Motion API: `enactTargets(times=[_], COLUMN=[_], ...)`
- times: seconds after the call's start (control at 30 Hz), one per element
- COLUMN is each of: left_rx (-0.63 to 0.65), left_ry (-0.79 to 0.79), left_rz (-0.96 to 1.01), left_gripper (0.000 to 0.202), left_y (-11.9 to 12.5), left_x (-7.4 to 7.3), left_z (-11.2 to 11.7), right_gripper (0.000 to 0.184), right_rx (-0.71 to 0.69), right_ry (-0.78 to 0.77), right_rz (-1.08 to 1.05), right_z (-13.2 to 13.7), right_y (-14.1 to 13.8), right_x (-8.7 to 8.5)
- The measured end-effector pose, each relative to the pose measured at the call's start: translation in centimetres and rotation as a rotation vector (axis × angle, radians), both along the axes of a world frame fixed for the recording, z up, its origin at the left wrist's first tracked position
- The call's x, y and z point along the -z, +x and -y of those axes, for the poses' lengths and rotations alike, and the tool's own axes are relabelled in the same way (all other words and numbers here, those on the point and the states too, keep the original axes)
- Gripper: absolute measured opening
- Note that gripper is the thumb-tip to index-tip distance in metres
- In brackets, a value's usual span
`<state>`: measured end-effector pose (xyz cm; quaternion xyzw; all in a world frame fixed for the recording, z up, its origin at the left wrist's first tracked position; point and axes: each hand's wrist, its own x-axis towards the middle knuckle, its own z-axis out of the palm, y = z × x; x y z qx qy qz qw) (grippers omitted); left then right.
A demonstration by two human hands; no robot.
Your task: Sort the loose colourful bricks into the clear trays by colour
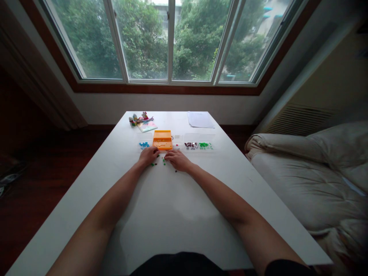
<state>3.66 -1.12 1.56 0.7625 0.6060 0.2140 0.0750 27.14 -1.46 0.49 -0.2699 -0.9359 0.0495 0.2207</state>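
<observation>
My left hand rests on the white table at the near left corner of an orange box, its fingers curled together. Just right of it, my right hand has its fingertips drawn together, pointing left. Whatever either hand pinches is too small to make out. Loose green beads and a few dark ones lie on the table between and below the hands. The orange box stands open, with small bits in its near part.
Open clear cases hold blue beads, dark brown beads and green beads. Small figurines and a pastel card lie at the far left. White paper lies far right. A cream sofa flanks the table.
</observation>
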Motion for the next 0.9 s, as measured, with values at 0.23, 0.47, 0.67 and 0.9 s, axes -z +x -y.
enactTargets(times=[0.23, 0.47, 0.67, 0.9], left_rx=[0.025, 0.061, 0.082, 0.103], left_ry=[-0.014, -0.015, -0.017, -0.02], left_rz=[0.015, 0.023, 0.037, 0.053], left_gripper=[0.025, 0.025, 0.024, 0.024], left_y=[-0.2, -0.6, -0.8, -1.1], left_x=[0.2, 0.3, 0.5, 0.7], left_z=[-0.2, -0.4, -0.6, -0.7], right_gripper=[0.026, 0.025, 0.026, 0.021], right_rx=[0.311, 0.649, 0.692, 0.293], right_ry=[0.059, 0.019, 0.008, -0.417], right_rz=[-0.276, -0.425, -0.449, -0.018], right_z=[-1.3, -3.6, -4.1, -1.5], right_y=[2.6, 6.2, 7.6, 6.1], right_x=[-0.9, -0.9, -2.5, -7.2])
